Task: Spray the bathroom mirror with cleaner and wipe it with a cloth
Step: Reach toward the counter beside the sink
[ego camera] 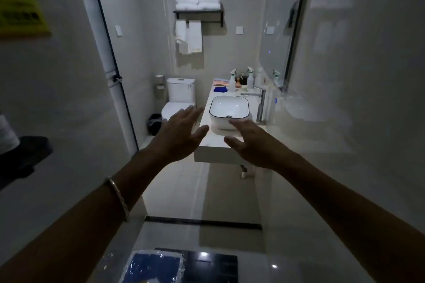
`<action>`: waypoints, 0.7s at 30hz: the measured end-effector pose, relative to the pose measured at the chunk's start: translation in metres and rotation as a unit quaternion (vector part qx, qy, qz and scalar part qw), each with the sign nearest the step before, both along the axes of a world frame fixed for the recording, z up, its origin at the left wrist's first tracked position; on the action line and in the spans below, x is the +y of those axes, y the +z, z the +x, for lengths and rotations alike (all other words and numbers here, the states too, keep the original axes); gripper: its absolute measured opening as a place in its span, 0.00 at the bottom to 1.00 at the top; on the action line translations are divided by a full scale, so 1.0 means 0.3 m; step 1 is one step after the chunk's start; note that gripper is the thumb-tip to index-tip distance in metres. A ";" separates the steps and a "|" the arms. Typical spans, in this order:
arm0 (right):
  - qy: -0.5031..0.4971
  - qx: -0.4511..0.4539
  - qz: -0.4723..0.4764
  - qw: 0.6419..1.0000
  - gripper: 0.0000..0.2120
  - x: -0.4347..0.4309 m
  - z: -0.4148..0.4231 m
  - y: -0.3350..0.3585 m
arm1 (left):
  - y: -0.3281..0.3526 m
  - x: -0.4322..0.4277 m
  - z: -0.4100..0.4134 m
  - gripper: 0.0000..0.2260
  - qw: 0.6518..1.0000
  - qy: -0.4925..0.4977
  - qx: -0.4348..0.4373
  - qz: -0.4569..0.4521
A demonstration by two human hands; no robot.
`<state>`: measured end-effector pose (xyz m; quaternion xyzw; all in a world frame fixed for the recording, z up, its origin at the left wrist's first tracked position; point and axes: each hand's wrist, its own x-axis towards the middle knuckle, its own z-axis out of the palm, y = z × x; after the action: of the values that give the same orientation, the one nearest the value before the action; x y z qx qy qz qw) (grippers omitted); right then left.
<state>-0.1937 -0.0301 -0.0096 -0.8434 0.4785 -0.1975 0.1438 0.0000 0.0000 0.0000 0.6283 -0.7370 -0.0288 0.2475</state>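
The bathroom mirror hangs on the right wall above a white counter. At the counter's far end stand two white spray bottles, with a blue cloth lying flat to their left. My left hand and my right hand are stretched out in front of me from the doorway, fingers spread and holding nothing, well short of the bottles and cloth.
A white basin and a chrome tap sit on the counter. A toilet and dark bin stand at the back left, below a towel shelf. A black door frame runs along the left. A dark threshold strip crosses the floor.
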 end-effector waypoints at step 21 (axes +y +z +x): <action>-0.006 0.075 0.006 0.997 0.28 -0.777 0.598 0.050 | -0.010 -0.822 0.648 0.26 0.999 0.006 0.028 -0.017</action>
<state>-0.0143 -0.2632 0.0053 -0.8520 0.4943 -0.1320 0.1113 0.1945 -0.2465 -0.0030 0.6275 -0.7264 -0.0319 0.2786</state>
